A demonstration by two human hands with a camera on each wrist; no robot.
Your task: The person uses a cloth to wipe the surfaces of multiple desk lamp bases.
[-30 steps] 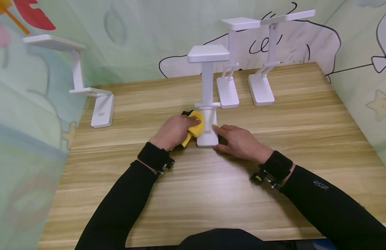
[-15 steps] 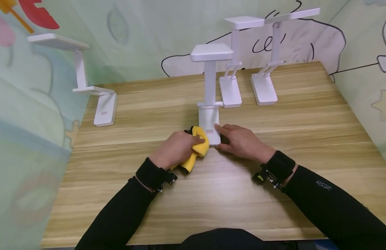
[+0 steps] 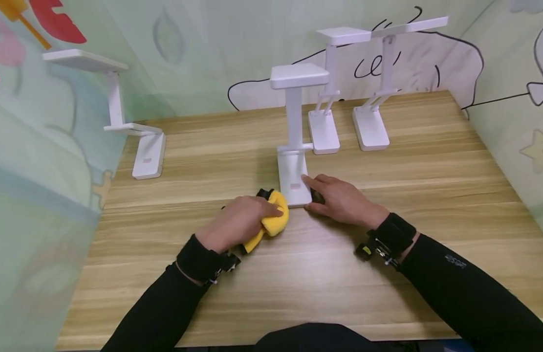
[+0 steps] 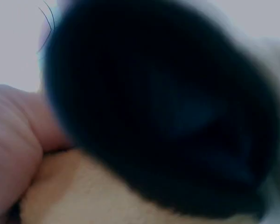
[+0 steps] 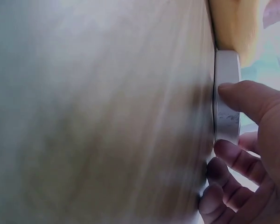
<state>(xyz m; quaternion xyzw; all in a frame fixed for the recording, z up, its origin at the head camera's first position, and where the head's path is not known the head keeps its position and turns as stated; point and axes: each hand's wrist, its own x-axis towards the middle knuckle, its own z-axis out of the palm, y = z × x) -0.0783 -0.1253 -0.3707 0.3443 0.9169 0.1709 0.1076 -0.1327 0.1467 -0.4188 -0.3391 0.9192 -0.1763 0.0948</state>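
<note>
A white desk lamp (image 3: 293, 168) stands upright at the middle of the table, its flat head raised over its base. My right hand (image 3: 343, 201) holds the right front corner of the base. In the right wrist view the thumb (image 5: 247, 95) lies against the front end of the lamp base (image 5: 227, 70). My left hand (image 3: 236, 221) grips a bunched yellow cloth (image 3: 276, 217) with black trim, close to the base's left front corner. The left wrist view is mostly filled by a dark, blurred fold of the cloth (image 4: 163, 102).
Two more white lamps (image 3: 324, 132) (image 3: 370, 128) stand behind the middle one, toward the back right. Another white lamp (image 3: 149, 155) is at the left edge of the wooden table (image 3: 201, 156). Printed wall hangings (image 3: 209, 44) border the table behind and at both sides.
My left hand has drawn the yellow cloth from the left side of the lamp base toward me, then slightly left of its front corner. The right hand keeps its place on the base.
</note>
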